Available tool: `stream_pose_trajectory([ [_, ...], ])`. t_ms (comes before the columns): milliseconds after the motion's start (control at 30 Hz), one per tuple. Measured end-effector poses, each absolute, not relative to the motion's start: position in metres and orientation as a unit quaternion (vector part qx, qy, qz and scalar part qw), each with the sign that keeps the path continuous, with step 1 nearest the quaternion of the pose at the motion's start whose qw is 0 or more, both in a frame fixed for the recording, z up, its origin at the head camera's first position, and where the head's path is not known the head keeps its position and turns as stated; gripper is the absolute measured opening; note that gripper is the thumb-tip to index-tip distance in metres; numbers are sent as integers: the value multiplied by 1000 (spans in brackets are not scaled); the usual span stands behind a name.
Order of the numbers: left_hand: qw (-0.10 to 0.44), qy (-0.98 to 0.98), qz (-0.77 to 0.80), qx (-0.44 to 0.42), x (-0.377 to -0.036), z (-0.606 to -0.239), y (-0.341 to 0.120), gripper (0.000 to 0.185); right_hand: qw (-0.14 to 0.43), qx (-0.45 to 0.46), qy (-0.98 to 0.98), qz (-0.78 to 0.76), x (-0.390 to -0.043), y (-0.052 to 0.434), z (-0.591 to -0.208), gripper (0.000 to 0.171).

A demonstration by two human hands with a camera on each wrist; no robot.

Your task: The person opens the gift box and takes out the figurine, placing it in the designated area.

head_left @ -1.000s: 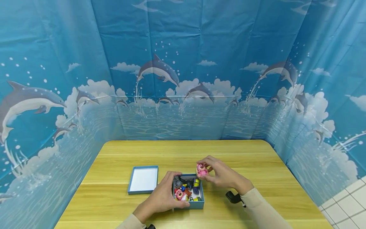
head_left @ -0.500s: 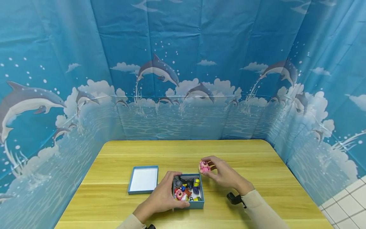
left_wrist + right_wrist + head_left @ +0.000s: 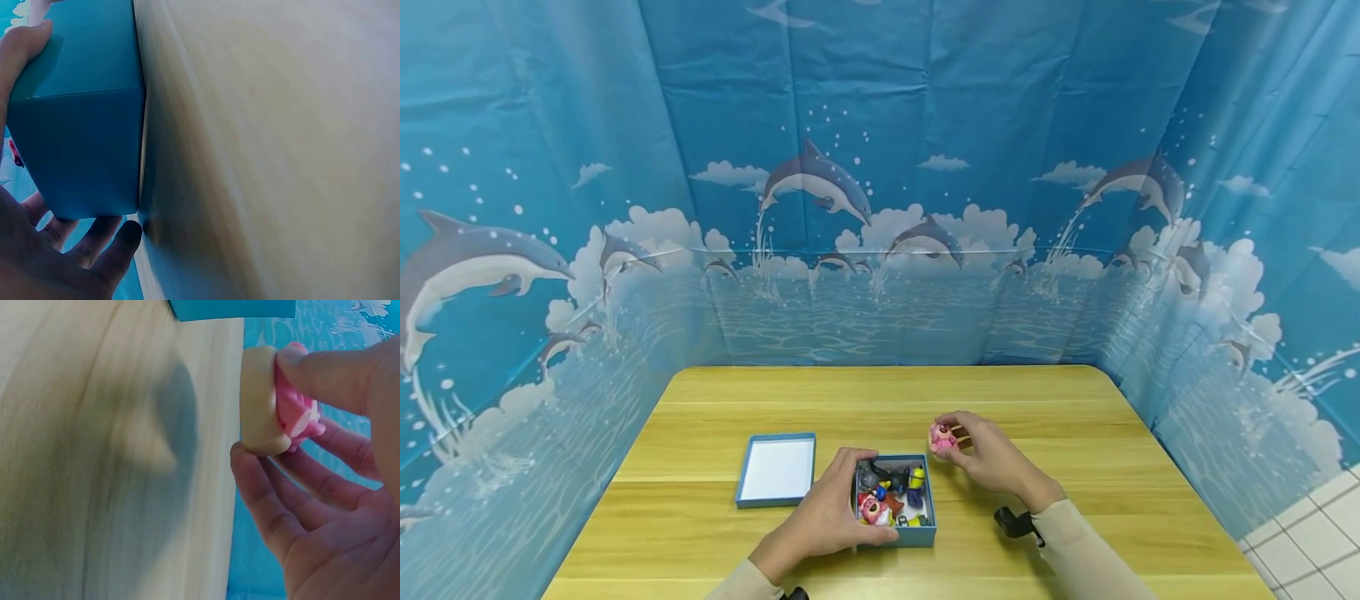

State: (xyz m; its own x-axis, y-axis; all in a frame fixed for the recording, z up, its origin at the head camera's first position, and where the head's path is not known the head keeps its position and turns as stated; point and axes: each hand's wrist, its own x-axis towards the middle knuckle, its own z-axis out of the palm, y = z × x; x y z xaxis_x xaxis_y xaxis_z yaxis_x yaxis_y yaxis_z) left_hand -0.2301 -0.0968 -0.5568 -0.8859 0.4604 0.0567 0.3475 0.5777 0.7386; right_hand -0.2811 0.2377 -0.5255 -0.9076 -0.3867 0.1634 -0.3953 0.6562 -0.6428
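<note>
My right hand [image 3: 992, 458] pinches a pink bear figurine [image 3: 942, 439] between thumb and fingertips, just right of the box's back right corner. In the right wrist view the figurine has a thick cream base [image 3: 257, 406] close to the tabletop; whether it touches is unclear. An uncovered blue box [image 3: 913, 537] stands in front of me. Its left side is held by my left hand [image 3: 823, 517], thumb at the front wall and fingers at the back. Inside lie several small figurines: a pink bear in a red hat [image 3: 872, 510], a yellow figure [image 3: 916, 477], dark ones [image 3: 897, 481].
Left of the box lies a shallow blue lid [image 3: 777, 468], its white inside facing up. The wooden table [image 3: 1045, 392] stretches behind and to both sides. A blue dolphin-print curtain [image 3: 880, 317] hangs around its back and sides.
The pink bear figurine has moved right, from the box's back right corner to the table beside it, along with my right hand. My left hand and the box stay put.
</note>
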Motion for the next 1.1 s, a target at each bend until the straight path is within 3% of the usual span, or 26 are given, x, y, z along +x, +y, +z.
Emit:
stream_pose_trajectory([
  [1100,73,884,403,225,-230,-557,-97,123,1,162,-930,329,-289,228,-543,47],
])
